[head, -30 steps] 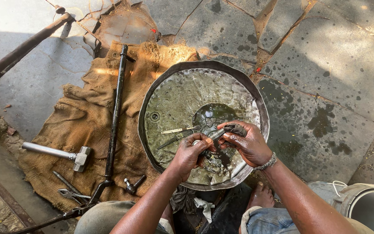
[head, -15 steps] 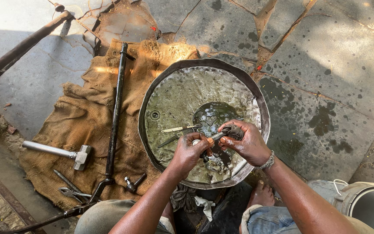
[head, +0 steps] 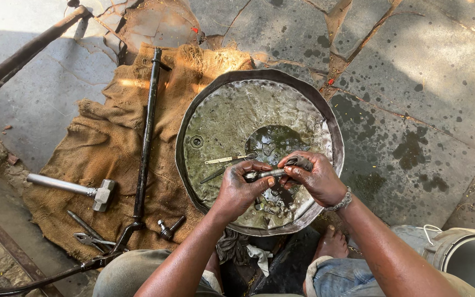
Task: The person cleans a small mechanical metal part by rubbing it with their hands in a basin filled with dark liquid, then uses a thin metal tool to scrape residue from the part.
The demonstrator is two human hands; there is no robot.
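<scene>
Where our two hands meet over the near half of the round metal basin (head: pixel 193 104), we hold one small metal rod-like part (head: pixel 264 174), lying crosswise and just above the murky liquid. Compared with a second ago, that part has swung from a slant to nearly level, and our left hand (head: pixel 237 190) has turned so the thumb now lies along it; we judge the wiping has moved along the piece. Left hand: fingers curled closed round the near end of the part. Right hand (head: pixel 314 179): fingers pinched shut on a dark wet rag (head: pixel 299 160), pressed to the part's far end. Item, in the basin: two thin metal tools (head: pixel 226 160) lying apart from the hands, a small ring-shaped piece (head: pixel 196 141) near the left wall. Item, on the burlap sack (head: pixel 111 148) to the left: a long black bar (head: pixel 145 137), a hammer (head: pixel 83 191), pliers (head: pixel 92 240), a small fitting (head: pixel 167 230). Item, lower right: a pale bucket rim (head: pixel 463 250). All rests on stained paving stones (head: pixel 424 82).
</scene>
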